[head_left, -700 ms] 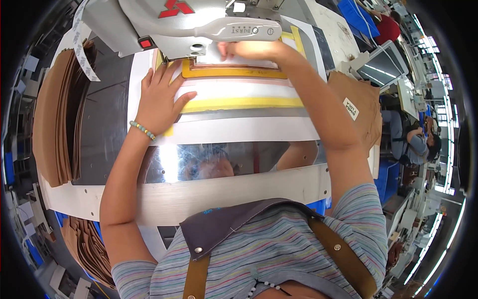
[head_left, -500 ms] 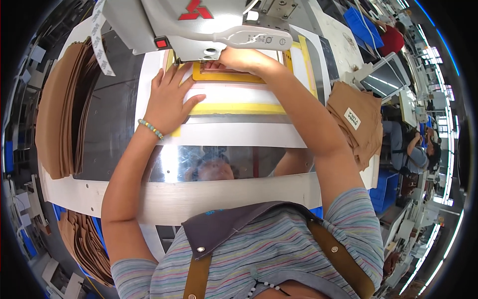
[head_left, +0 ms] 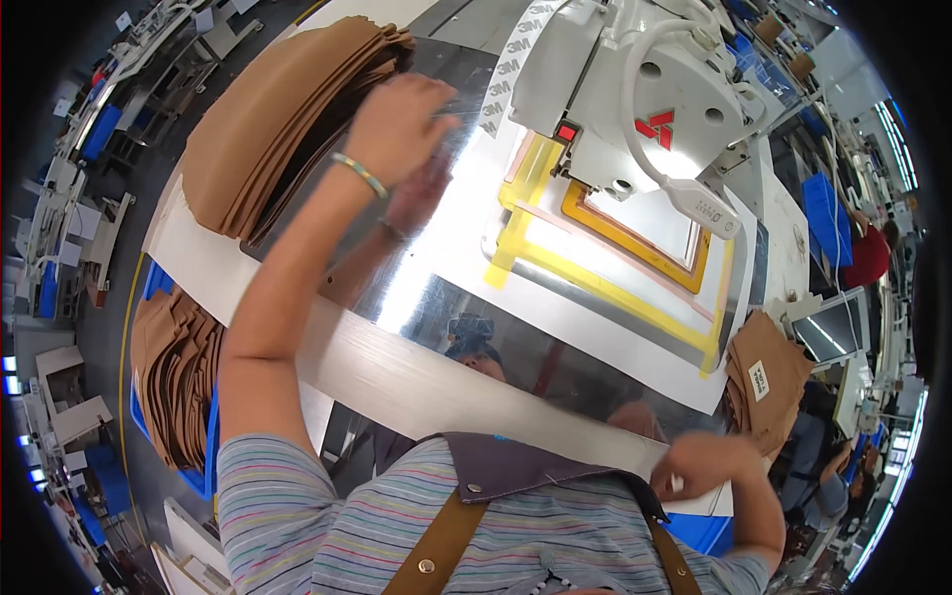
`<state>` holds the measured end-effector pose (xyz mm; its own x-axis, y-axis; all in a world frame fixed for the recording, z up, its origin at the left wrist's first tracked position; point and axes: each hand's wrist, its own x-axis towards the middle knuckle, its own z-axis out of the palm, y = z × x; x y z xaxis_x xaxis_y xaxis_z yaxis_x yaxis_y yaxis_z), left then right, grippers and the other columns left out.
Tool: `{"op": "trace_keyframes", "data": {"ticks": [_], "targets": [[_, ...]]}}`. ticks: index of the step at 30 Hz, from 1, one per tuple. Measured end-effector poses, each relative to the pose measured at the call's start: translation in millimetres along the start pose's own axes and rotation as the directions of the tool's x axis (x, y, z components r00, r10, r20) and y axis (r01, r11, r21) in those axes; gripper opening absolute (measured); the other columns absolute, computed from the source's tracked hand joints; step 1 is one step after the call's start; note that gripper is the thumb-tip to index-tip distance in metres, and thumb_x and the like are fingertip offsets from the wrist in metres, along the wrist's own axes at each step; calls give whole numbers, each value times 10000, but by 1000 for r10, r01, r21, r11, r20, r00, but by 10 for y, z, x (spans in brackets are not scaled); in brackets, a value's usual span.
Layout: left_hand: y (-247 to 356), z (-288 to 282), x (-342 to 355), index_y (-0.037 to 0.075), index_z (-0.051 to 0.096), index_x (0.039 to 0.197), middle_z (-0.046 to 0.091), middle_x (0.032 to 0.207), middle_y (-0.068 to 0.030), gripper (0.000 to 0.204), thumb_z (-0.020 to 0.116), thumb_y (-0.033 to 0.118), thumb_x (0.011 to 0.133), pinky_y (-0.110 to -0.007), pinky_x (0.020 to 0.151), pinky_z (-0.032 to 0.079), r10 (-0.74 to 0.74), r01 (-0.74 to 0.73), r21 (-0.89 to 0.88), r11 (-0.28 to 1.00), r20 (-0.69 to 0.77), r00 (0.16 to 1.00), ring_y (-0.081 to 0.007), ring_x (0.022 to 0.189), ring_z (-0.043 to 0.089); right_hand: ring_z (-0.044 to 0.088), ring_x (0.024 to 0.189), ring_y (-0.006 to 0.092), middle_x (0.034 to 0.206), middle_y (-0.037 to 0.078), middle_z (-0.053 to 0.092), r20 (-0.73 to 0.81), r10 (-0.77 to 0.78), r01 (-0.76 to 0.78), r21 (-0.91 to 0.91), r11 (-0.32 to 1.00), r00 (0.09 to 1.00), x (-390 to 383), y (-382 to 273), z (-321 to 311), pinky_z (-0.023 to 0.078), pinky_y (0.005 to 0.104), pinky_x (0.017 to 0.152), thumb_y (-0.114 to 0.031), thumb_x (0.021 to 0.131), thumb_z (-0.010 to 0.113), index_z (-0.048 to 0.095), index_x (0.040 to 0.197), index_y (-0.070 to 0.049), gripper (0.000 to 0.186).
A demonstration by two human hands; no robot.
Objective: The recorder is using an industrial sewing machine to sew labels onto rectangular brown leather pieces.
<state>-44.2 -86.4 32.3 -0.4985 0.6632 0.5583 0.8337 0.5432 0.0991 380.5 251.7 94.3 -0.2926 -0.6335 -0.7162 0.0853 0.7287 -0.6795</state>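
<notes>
My left hand (head_left: 402, 129) hovers over the shiny metal work surface (head_left: 446, 302), beside a tall stack of brown cut pieces (head_left: 288, 119). Its fingers are stretched and somewhat blurred, the thumb is apart, and nothing shows in them. My right hand (head_left: 709, 468) is drawn back by the front edge at the right, fingers curled in. A small pale spot shows between those fingers; what it is I cannot make out. Under the white sewing machine head (head_left: 635, 119) lies a yellow-edged clamp frame (head_left: 635, 250) on a white sheet with yellow tape (head_left: 595, 288).
A second brown pile (head_left: 769, 382) with a white label lies at the right. Below the table's left edge, more brown pieces (head_left: 178, 377) stand in a blue crate (head_left: 211, 436). A small screen (head_left: 828, 332) and a co-worker (head_left: 828, 496) are farther right.
Both hands have left the clamp frame. My left hand has moved left towards the brown stack; the right has pulled back to the table's front edge. The view has turned left.
</notes>
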Motion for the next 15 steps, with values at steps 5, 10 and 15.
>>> {"op": "trace_keyframes", "data": {"ticks": [5,10,15], "targets": [[-1267,-317,-186,82,677,1298,667,1369,-102,399,752,182,919,-461,1002,564,-188,208,428,879,-89,978,-348,1163,668,706,737,378,793,171,720,33,51,-43,-214,976,998,-159,-324,602,546,462,653,-196,712,744,739,779,-11,197],[-1564,-301,-261,105,688,1282,671,1347,-61,377,747,168,914,-452,1001,575,-124,135,497,857,-56,991,-320,1211,649,684,745,351,766,122,651,-407,0,-95,-214,972,913,-200,-496,786,536,447,625,-173,634,747,683,712,-34,172],[-1538,-405,-287,77,702,1249,673,1362,-57,317,715,148,941,-445,997,564,-172,126,512,850,44,984,-296,1238,642,664,738,287,762,63,625,-464,-94,-90,-359,929,881,-216,-517,909,536,414,624,-163,636,734,661,689,-67,132]]}}
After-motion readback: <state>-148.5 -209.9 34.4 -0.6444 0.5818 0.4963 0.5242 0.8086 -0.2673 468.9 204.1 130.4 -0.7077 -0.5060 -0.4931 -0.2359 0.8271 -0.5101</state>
